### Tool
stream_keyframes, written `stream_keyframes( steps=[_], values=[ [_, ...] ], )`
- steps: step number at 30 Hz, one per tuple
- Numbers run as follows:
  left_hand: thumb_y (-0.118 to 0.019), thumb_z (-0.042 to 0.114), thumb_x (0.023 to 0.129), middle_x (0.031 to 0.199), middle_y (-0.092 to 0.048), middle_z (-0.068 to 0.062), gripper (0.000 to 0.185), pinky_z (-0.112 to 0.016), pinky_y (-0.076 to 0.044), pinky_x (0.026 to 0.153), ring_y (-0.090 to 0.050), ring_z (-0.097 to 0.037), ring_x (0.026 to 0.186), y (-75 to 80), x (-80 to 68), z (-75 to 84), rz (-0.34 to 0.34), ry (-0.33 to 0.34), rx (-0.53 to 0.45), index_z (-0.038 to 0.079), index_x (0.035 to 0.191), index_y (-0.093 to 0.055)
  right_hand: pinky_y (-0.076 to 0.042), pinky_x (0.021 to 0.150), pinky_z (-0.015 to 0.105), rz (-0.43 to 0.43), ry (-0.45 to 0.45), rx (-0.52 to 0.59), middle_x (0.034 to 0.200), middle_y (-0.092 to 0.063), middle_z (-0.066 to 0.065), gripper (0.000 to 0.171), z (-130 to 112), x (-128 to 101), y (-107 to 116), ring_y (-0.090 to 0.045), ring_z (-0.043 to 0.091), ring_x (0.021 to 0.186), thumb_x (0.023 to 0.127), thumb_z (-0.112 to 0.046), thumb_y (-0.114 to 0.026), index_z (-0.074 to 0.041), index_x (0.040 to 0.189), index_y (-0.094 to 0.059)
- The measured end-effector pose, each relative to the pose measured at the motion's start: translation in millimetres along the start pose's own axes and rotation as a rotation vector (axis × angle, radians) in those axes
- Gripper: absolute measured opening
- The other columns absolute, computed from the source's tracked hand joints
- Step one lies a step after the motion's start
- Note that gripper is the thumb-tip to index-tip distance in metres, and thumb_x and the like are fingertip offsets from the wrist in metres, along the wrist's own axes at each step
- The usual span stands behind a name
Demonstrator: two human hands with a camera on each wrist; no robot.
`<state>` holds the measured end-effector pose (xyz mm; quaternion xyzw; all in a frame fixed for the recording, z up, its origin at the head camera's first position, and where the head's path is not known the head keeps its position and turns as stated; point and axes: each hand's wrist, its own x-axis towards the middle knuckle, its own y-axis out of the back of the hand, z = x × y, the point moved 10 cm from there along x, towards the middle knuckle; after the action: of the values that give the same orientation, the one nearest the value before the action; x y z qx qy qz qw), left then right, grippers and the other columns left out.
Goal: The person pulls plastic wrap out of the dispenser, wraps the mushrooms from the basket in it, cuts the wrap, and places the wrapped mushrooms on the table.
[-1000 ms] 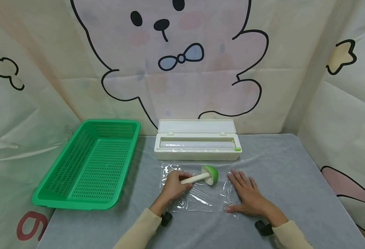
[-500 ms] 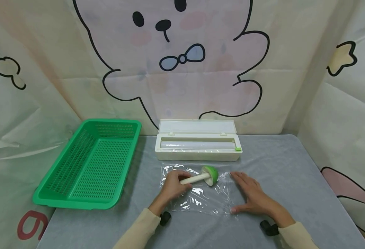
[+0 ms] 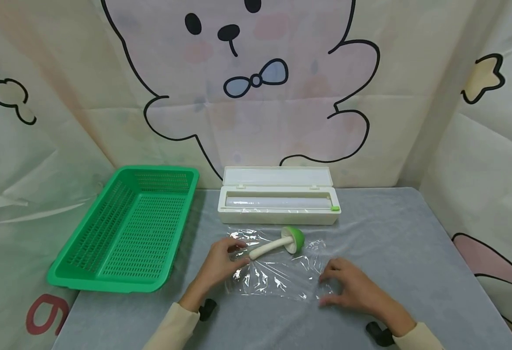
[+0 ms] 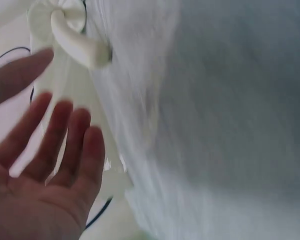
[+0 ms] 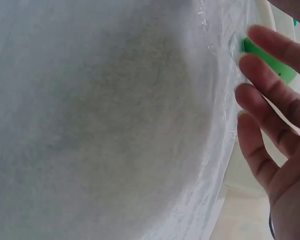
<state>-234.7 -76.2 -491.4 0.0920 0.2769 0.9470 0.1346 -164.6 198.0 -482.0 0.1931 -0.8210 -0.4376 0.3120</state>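
A toy mushroom (image 3: 282, 242) with a green cap and a white stem lies on a sheet of clear plastic wrap (image 3: 278, 279) spread on the grey table. My left hand (image 3: 227, 253) hovers just left of the stem's end, fingers straight and holding nothing. In the left wrist view the palm (image 4: 55, 150) is spread below the stem (image 4: 77, 42). My right hand (image 3: 332, 281) hangs over the sheet's right edge with fingers loosely bent. The right wrist view shows those fingers (image 5: 265, 115) apart beside the wrap's edge, the green cap (image 5: 267, 57) behind them.
A white wrap dispenser box (image 3: 278, 201) stands with its lid raised right behind the sheet. A green slotted basket (image 3: 129, 228) sits at the left of the table (image 3: 404, 243). Cartoon-printed cloth walls close in the back and both sides.
My left hand let go of the mushroom's stem and drew back toward me. My right hand lifted off the wrap, its flat fingers now loosely bent. The mushroom lies slightly farther back.
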Motion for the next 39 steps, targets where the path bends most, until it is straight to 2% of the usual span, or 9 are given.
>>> stream_keyframes(
  steps=[6,12,16,20,24,28,31,35,39],
  values=[
    [-0.081,-0.008,0.072,0.086,-0.068,-0.006,0.021,-0.035,-0.053,0.075,-0.063,-0.024,0.082,3.6,-15.4,6.4,-0.181,-0.141,0.202,0.001,0.089,-0.075,-0.049,0.073,0.028,-0.103,-0.01,0.01,0.091,-0.057,-0.016,0.04,0.7,-0.8,-11.0,-0.051,0.004,0.087,0.064,-0.05,-0.092,-0.024,0.088,-0.073],
    [-0.073,-0.013,0.058,0.085,-0.065,0.001,0.035,-0.031,-0.048,0.073,-0.057,-0.017,0.082,1.0,-27.6,2.2,-0.294,-0.221,0.378,0.007,0.085,-0.076,-0.05,0.076,0.031,-0.203,-0.042,0.0,0.096,-0.056,-0.016,0.039,5.5,-3.7,-17.4,-0.051,0.005,0.091,0.065,-0.045,-0.093,-0.025,0.092,-0.073],
    [-0.085,-0.002,0.061,0.089,-0.06,0.006,0.031,-0.031,-0.047,0.076,-0.054,-0.014,0.087,-4.5,-30.4,-1.3,-0.341,-0.224,0.44,0.014,0.086,-0.077,-0.051,0.076,0.032,-0.216,-0.023,-0.005,0.097,-0.055,-0.015,0.032,3.6,-3.8,-16.6,-0.051,0.006,0.093,0.069,-0.03,-0.092,-0.024,0.094,-0.074],
    [-0.09,0.008,0.067,0.09,-0.059,0.009,0.021,-0.03,-0.047,0.077,-0.053,-0.012,0.087,-6.7,-30.9,0.0,-0.341,-0.254,0.484,0.02,0.079,-0.078,-0.051,0.075,0.03,-0.187,0.013,-0.015,0.096,-0.056,-0.015,0.025,0.1,-3.6,-14.4,-0.053,0.005,0.091,0.072,-0.015,-0.086,-0.023,0.093,-0.074],
    [-0.089,0.011,0.073,0.09,-0.06,0.008,0.016,-0.032,-0.048,0.078,-0.054,-0.013,0.087,-5.2,-32.4,2.2,-0.321,-0.275,0.471,0.021,0.073,-0.076,-0.051,0.075,0.031,-0.207,-0.002,-0.016,0.096,-0.056,-0.017,0.022,0.6,-4.5,-15.2,-0.053,0.005,0.091,0.075,-0.017,-0.085,-0.024,0.093,-0.074],
    [-0.088,0.013,0.077,0.098,-0.063,0.007,0.019,-0.037,-0.049,0.087,-0.057,-0.015,0.097,-0.7,-33.3,-0.9,-0.31,-0.217,0.389,0.022,0.073,-0.071,-0.051,0.074,0.032,-0.22,-0.002,-0.041,0.097,-0.055,-0.017,0.028,-0.9,-5.4,-15.2,-0.052,0.005,0.09,0.072,-0.025,-0.09,-0.024,0.094,-0.073],
    [-0.086,0.011,0.08,0.104,-0.067,0.003,0.021,-0.042,-0.049,0.094,-0.059,-0.019,0.106,4.4,-32.2,-1.7,-0.283,-0.181,0.306,0.021,0.073,-0.069,-0.05,0.072,0.031,-0.181,0.046,-0.063,0.095,-0.055,-0.016,0.029,-5.7,-5.0,-12.5,-0.052,0.005,0.088,0.07,-0.021,-0.089,-0.024,0.092,-0.072],
    [-0.084,0.008,0.082,0.105,-0.071,-0.004,0.02,-0.05,-0.047,0.1,-0.061,-0.027,0.114,13.2,-29.6,1.9,-0.234,-0.169,0.193,0.018,0.075,-0.068,-0.049,0.07,0.028,-0.133,0.079,-0.035,0.092,-0.057,-0.014,0.021,-9.1,-5.0,-8.6,-0.053,0.005,0.085,0.076,-0.01,-0.083,-0.023,0.088,-0.072],
    [-0.081,0.012,0.087,0.108,-0.072,-0.008,0.015,-0.055,-0.046,0.102,-0.061,-0.031,0.119,21.6,-28.1,1.7,-0.188,-0.135,0.104,0.018,0.081,-0.069,-0.051,0.071,0.028,-0.115,0.029,0.04,0.092,-0.061,-0.014,0.018,-6.0,-6.1,-4.2,-0.057,0.003,0.085,0.085,-0.006,-0.078,-0.023,0.09,-0.073]
  ],
)
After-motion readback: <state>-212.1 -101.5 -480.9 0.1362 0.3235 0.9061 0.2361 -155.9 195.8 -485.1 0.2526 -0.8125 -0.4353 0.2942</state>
